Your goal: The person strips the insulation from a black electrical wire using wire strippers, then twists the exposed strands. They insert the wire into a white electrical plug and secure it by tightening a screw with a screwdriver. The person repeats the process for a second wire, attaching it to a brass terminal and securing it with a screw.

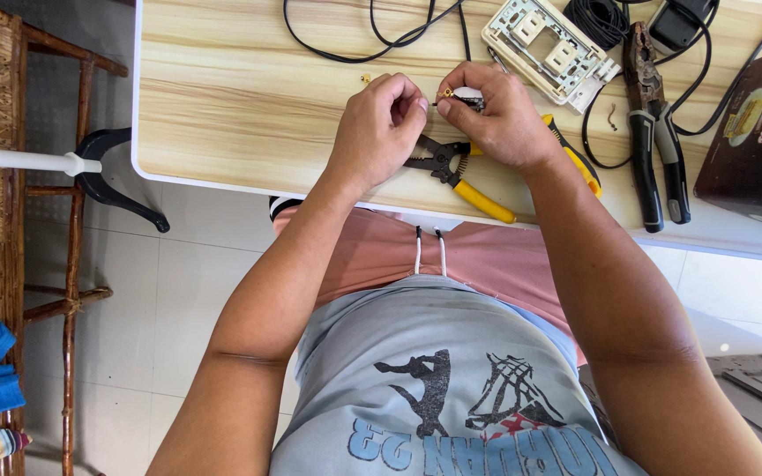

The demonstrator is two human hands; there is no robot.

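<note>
Hands are meeting over the wooden table [249, 97], just above the yellow-handled wire stripper [465, 172], which is lying flat near the table's front edge. The left hand [379, 123] is curling narrowly, its fingertips pinching toward a small brass-tipped part [445, 92]; whether it is actually gripping that part cannot be told. The right hand [500, 110] is closing around the same small part and a dark bit beside it, holding them just above the stripper's jaws, with part of the stripper passing under its palm. Beyond the stripper, farther up the table, a beige outlet frame [550, 48] is lying face up. To the right of the stripper, dark pliers [650, 132] are resting lengthwise, with black cable [381, 40] looping behind both hands. A tiny brass piece [366, 78] is sitting left of the hands.
</note>
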